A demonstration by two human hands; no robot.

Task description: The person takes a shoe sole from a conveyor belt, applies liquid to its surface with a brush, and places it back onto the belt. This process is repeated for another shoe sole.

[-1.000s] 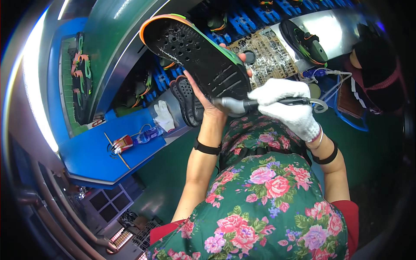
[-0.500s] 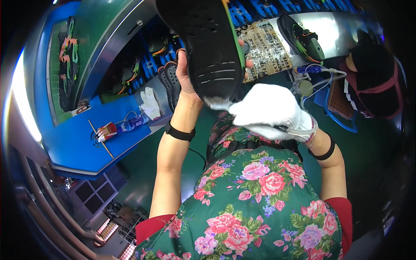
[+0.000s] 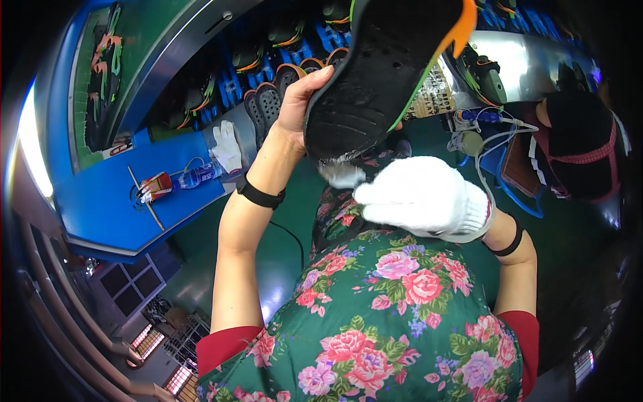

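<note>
My left hand (image 3: 299,104) grips a large black shoe (image 3: 375,80) by its side, holding it up with the underside facing me. A green edge and an orange piece show along its right side. The underside has small holes and a wet-looking shine with streaks toward the near end. My right hand (image 3: 425,197), in a white knit glove, is closed around a brush whose handle is mostly hidden by the glove. The pale bristles of the brush (image 3: 343,174) touch the near end of the shoe.
To the left, a blue table (image 3: 100,208) bears a white glove (image 3: 226,147), a bottle (image 3: 199,175) and a thin stick (image 3: 146,199). Dark perforated soles (image 3: 270,104) stand behind my left hand. At right are a hose (image 3: 492,144) and another person (image 3: 579,144). Shoes on blue racks line the back.
The shoe has tilted, its far end swinging right, and more of its orange piece shows. My right hand with the brush has moved slightly lower, still at the near end.
</note>
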